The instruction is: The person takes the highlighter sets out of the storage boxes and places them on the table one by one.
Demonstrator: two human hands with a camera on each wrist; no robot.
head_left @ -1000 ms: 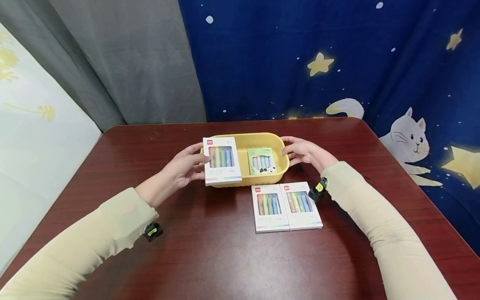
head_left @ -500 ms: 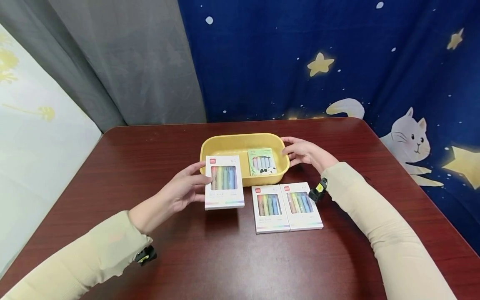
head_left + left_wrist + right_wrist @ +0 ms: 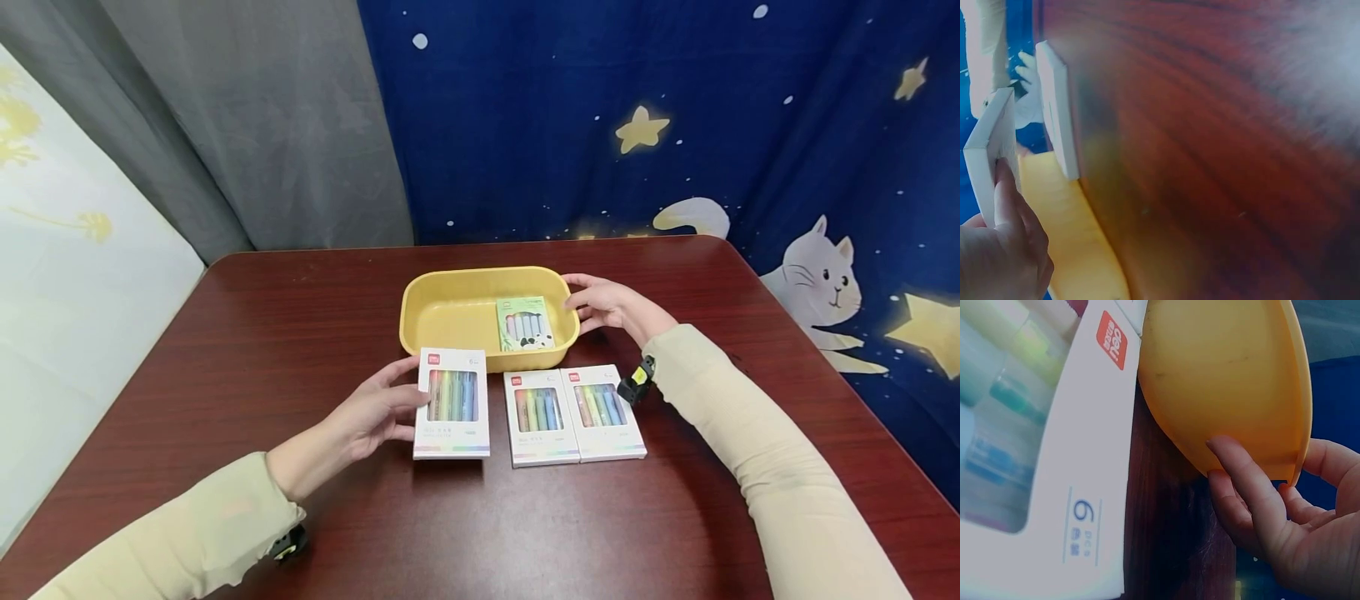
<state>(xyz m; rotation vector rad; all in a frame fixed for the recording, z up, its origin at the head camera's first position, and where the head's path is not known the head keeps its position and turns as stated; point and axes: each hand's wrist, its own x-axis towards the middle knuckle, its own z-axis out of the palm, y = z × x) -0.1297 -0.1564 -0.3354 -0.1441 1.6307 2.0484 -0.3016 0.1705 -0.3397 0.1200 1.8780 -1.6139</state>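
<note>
A white box of coloured pens (image 3: 451, 404) with a clear window is gripped by my left hand (image 3: 378, 408) at its left edge. It is held tilted above the table, in front of the yellow bin (image 3: 442, 354). My right hand (image 3: 611, 307) holds the bin's right end, with its fingers spread about the rim (image 3: 1300, 444). A small green box of pens (image 3: 524, 323) with a panda picture lies inside the bin. Two matching white boxes of pens (image 3: 542, 446) lie side by side on the table, right of the held box.
The dark red wooden table (image 3: 337, 533) runs back to a blue curtain (image 3: 525, 125) with stars and a grey curtain (image 3: 300, 125). A black wrist camera (image 3: 636, 382) hangs under the right sleeve, overlapping the rightmost white box.
My left hand has brought its box of pens from over the bin's left side toward the front, uncovering the bin's left part. My right hand and the bin have stayed put.
</note>
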